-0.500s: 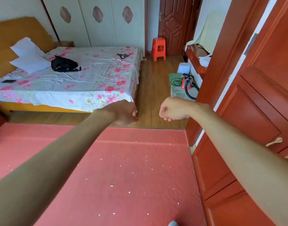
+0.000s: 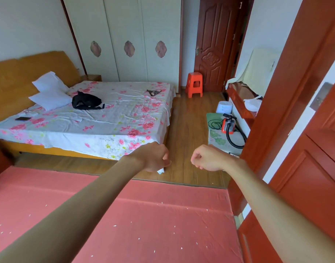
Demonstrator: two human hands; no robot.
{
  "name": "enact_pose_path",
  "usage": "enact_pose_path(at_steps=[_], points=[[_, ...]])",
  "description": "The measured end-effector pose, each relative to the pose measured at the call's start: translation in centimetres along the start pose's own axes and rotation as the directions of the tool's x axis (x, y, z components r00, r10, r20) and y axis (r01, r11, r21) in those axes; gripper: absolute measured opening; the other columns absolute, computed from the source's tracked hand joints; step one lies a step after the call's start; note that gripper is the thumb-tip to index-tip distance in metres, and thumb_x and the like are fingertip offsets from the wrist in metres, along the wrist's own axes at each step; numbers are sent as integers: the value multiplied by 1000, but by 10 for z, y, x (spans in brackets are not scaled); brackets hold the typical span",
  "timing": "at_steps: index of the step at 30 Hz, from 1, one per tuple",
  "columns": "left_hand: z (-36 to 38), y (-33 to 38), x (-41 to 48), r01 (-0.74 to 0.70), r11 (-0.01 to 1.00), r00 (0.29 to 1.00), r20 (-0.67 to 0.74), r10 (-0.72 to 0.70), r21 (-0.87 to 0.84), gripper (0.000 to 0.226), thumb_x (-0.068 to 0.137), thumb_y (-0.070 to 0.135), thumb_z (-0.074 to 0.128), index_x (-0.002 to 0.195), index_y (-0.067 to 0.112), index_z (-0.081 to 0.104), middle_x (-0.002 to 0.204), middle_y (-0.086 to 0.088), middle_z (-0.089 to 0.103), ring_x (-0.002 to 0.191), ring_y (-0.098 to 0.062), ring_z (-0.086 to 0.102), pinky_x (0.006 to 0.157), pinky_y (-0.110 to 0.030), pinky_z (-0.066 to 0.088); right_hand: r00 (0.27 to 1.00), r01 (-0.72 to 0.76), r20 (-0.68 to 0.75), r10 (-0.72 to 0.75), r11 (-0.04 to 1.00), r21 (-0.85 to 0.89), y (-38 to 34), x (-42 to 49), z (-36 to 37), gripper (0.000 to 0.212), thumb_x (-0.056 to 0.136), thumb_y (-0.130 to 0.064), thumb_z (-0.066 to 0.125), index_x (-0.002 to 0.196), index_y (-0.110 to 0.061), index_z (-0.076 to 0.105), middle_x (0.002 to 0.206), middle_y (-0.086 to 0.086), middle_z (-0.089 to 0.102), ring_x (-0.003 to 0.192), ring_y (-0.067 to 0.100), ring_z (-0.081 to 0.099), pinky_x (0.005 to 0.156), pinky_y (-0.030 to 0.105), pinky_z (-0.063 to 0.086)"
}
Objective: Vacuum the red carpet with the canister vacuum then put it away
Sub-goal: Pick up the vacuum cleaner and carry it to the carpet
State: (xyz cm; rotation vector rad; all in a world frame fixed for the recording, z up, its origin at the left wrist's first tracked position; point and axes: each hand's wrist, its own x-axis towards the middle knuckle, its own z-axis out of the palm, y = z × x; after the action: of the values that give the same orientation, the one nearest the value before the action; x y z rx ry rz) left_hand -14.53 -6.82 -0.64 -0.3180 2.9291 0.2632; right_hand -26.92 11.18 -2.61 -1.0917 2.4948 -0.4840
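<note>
The step in hand is judged to be fetching the vacuum, since nothing is yet held for cleaning. At the far left a bed (image 2: 98,118) is seen, its thin floral sheet wrinkled and soft, with two plump white pillows against a smooth wooden headboard. Below it the red carpet (image 2: 147,221) lies flat, matte and faintly creased, dotted with small white scraps that are to be lifted. The left hand (image 2: 153,157) is held out over the wood floor with its grip curled together; a bit of white paper (image 2: 161,170) shows just beneath it, though whether it is pinched cannot be told. The right hand (image 2: 208,158) is closed in a loose fist on nothing visible. Further right, the canister vacuum (image 2: 228,125) stands well apart on a green mat by the wall, hard orange plastic with a looped black ribbed hose. It would best be lifted by its top handle, the hose and cord gathered first so that nothing drags.
</note>
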Motion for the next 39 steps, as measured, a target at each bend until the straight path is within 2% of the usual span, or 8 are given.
enact_pose_path(at_steps=[4, 8, 13, 19, 24, 28, 32, 39], points=[[-4, -8, 50, 15, 999, 1000, 25, -16, 49, 33, 100, 41, 51, 111, 14, 66, 110, -8, 65, 101, -28, 62, 80, -35, 48, 1000, 20, -2, -20, 1000, 15, 22, 52, -12, 29, 89, -17, 44, 97, 5, 61, 98, 24, 66, 81, 40, 65, 76, 50, 56], [1, -22, 91, 18, 996, 993, 118, -28, 85, 33, 100, 39, 49, 111, 13, 66, 113, -9, 65, 106, -29, 62, 79, -33, 45, 999, -39, 34, 38, 999, 5, 45, 84, -16, 29, 91, -16, 46, 102, 5, 61, 103, 25, 65, 89, 39, 64, 63, 38, 47], [-6, -51, 145, 31, 995, 991, 127, -44, 99, 33, 100, 42, 49, 111, 14, 64, 115, -6, 64, 107, -26, 61, 77, -31, 43, 995, -79, 61, 80, 997, -25, 73, 127, -40, 25, 96, -17, 46, 100, -4, 67, 93, 16, 70, 75, 22, 64, 70, 36, 50], [-18, -75, 237, -19, 999, 993, 119, 13, 51, 35, 99, 43, 51, 117, 16, 65, 116, -5, 66, 104, -24, 63, 82, -32, 50, 995, -59, 74, 62, 997, -40, 80, 208, -60, 24, 96, -17, 46, 99, -6, 67, 92, 8, 69, 76, 18, 63, 72, 36, 53], [-45, -106, 324, -117, 992, 989, 91, 113, 47, 35, 102, 40, 49, 119, 13, 65, 115, -4, 69, 102, -21, 65, 84, -29, 52, 993, -101, 50, 103, 994, -42, 92, 294, -94, 29, 96, -18, 46, 103, 5, 63, 101, 24, 67, 65, 19, 52, 64, 30, 41], [-69, -131, 387, -171, 984, 982, 92, 166, 54, 38, 103, 40, 48, 124, 13, 64, 118, -4, 69, 103, -19, 66, 88, -29, 54, 989, -145, 15, 146, 987, -66, 100, 350, -126, 30, 98, -21, 46, 101, 4, 63, 96, 25, 67, 64, 20, 55, 62, 27, 44], [-86, -151, 449, -218, 975, 974, 64, 216, 37, 33, 103, 37, 48, 117, 12, 65, 115, -3, 70, 100, -17, 66, 79, -24, 49, 989, -139, -62, 133, 984, -108, 110, 398, -147, 28, 99, -24, 46, 80, -8, 61, 77, 9, 67, 59, 13, 53, 62, 31, 47], [-93, -159, 545, -276, 961, 956, 108, 272, 23, 32, 102, 39, 51, 117, 15, 66, 113, -1, 70, 99, -15, 67, 88, -27, 55, 980, -197, -42, 195, 977, -78, 137, 468, -165, 24, 99, -25, 46, 97, -12, 66, 86, 3, 68, 74, 15, 63, 63, 25, 46]])
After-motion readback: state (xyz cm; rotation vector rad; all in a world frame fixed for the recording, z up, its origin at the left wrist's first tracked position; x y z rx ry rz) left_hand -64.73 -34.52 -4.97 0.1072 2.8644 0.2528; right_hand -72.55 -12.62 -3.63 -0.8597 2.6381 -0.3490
